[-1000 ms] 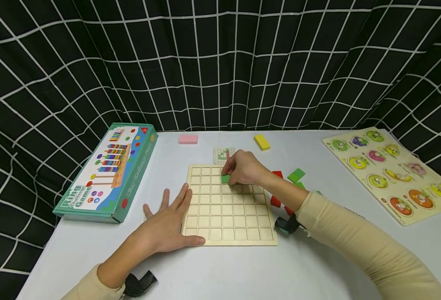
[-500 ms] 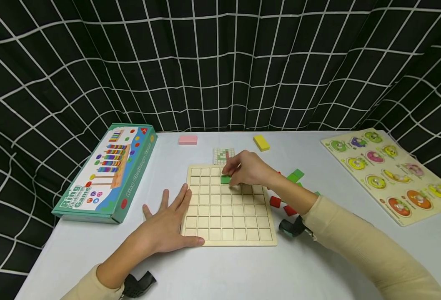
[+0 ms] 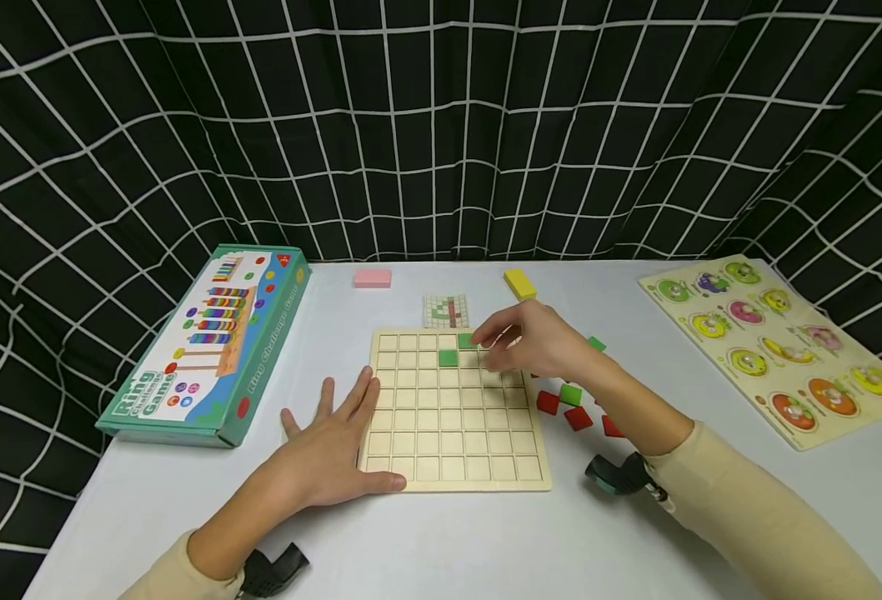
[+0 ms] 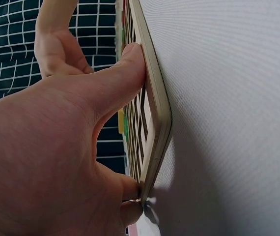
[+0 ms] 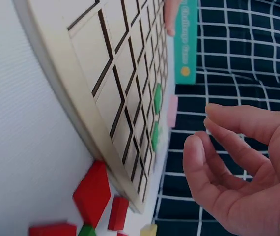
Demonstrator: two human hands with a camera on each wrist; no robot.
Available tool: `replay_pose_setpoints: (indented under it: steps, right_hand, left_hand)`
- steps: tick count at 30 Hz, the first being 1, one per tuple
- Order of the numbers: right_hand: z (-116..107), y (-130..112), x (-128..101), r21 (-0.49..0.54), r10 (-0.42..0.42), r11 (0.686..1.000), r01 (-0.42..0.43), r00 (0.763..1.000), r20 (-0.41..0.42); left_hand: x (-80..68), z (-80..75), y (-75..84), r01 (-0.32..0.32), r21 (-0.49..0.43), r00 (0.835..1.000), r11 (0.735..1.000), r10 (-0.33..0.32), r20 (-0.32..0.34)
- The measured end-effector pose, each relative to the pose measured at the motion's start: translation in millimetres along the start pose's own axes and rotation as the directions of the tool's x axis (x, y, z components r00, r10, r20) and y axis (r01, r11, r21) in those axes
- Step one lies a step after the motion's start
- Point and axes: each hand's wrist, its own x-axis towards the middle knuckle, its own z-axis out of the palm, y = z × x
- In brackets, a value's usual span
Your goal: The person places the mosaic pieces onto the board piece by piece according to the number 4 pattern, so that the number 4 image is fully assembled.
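A wooden grid board (image 3: 441,425) lies flat on the white table with two green square tiles in it: one green tile (image 3: 448,358) in the second row and another (image 3: 466,340) in the top row. My left hand (image 3: 328,454) rests spread on the board's left side, its thumb (image 4: 125,73) on the near edge. Over the board's upper right hovers my right hand (image 3: 534,342), fingers loosely bent; in the right wrist view a gap shows between thumb (image 5: 195,152) and fingertips, with nothing held.
Loose red tiles (image 3: 578,418) and green tiles (image 3: 570,394) lie right of the board. Behind it are a small pattern card (image 3: 445,311), a pink block (image 3: 373,278) and a yellow block (image 3: 519,284). A game box (image 3: 208,350) stands left, a fruit puzzle board (image 3: 779,342) right.
My right hand has let go of the green tile in the second row and moved right, uncovering it and the top-row tile. My left hand stays in place.
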Motion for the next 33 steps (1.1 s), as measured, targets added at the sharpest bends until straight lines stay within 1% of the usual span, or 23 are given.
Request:
replay_pose_setpoints:
  steps: [4,11,18,24,33]
  right_hand:
    - [-6,8,-11,-0.003,-0.010,1.000,0.010,1.000,-0.027]
    - [-18,20,-30,0.026,0.034,0.999,-0.033,0.997,-0.071]
    - [-25,34,-42,0.017,0.080,0.997,-0.079,0.993,-0.090]
    - [-30,46,-52,0.017,0.103,0.995,-0.102,0.991,-0.080]
    - [-35,60,-60,0.025,0.114,0.993,-0.113,0.993,-0.027]
  left_hand:
    - [0.2,-1.1,0.3,-0.005,-0.001,1.000,1.000,0.005,0.005]
    - [0.3,-2.5,1.4,-0.004,-0.003,1.000,1.000,0.004,0.010]
    - [-0.5,-2.6,1.0,-0.003,-0.003,1.000,1.000,0.003,0.005]
    - [-0.3,-2.1,0.9,-0.002,-0.004,1.000,1.000,0.002,0.001]
    - [1.6,-0.4,0.3,0.001,0.004,1.000,1.000,-0.001,0.003]
